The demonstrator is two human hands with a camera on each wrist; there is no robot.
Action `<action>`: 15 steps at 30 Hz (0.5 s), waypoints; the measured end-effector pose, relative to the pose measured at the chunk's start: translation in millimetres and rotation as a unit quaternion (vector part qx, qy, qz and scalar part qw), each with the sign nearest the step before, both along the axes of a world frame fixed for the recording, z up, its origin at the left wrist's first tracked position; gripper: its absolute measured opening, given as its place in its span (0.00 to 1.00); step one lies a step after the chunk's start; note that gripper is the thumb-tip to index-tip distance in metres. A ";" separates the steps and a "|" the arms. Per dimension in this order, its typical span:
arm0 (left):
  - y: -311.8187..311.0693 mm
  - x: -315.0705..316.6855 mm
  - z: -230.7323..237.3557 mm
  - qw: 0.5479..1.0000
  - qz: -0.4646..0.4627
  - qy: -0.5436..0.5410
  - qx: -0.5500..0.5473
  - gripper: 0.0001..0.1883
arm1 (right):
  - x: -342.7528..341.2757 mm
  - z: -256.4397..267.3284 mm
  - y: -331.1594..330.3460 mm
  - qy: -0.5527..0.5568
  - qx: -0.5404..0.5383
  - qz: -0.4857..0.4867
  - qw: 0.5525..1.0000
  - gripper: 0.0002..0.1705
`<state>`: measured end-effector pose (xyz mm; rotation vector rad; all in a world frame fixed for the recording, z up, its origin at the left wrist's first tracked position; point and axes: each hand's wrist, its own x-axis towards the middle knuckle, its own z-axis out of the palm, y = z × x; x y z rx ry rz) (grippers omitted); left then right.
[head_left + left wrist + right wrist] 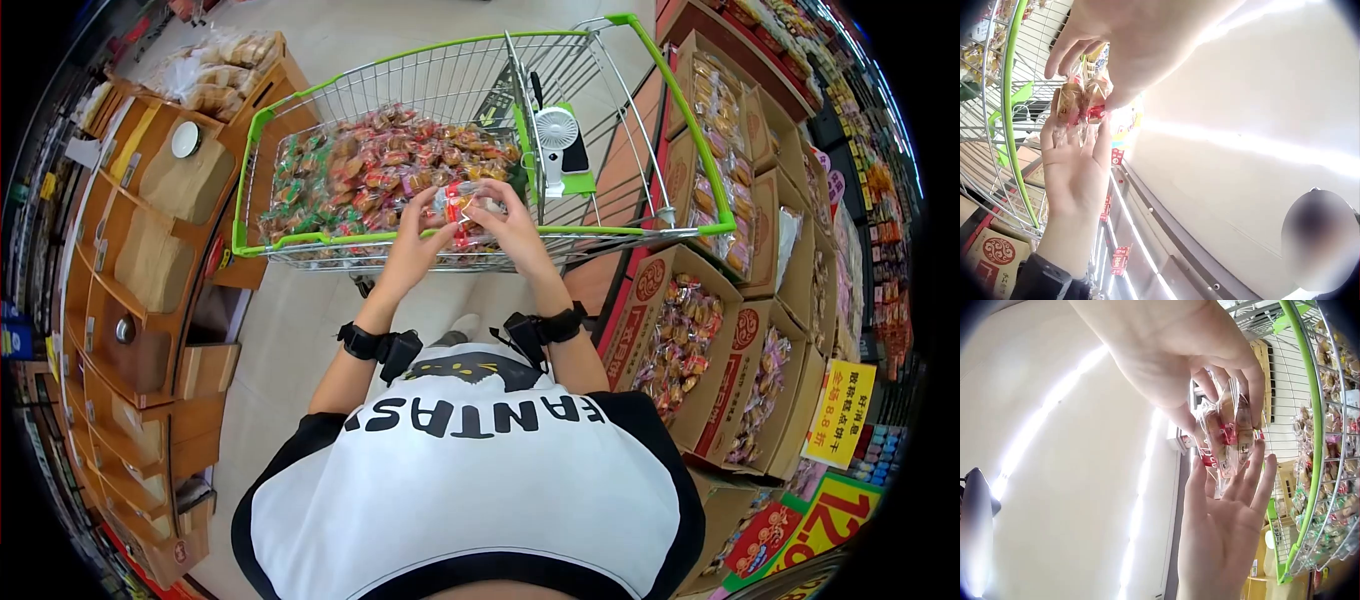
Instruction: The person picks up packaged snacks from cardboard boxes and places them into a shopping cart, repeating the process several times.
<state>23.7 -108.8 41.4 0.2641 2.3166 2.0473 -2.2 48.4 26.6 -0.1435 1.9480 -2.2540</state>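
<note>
Small wrapped cakes (pixel 463 205) in clear film with red print are held between both hands, over the near rim of the shopping cart (pixel 400 238). My left hand (pixel 412 240) grips them from the left, thumb on the near side. From the right, my right hand (pixel 520 235) holds the same cakes (pixel 1225 428) with thumb and fingers. Two brown cakes (pixel 1082 103) show side by side through the film in the left wrist view. Below the hands, a large heap of similar wrapped cakes (pixel 370 165) fills much of the cart, with green-printed packs (pixel 300 190) at its left.
A white fan (pixel 557 130) stands by the cart's green child seat. Cardboard boxes of packaged cakes (pixel 680 340) line the right side. Wooden shelving (pixel 165 270) stands at the left, with bagged bread (pixel 215 75) on top. A yellow sign (pixel 840 415) hangs at the right.
</note>
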 end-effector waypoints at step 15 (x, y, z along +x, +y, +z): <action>-80.4 -45.4 6.0 0.979 0.163 -0.035 0.119 0.21 | -60.7 3.3 -90.3 0.175 0.066 0.064 0.980 0.39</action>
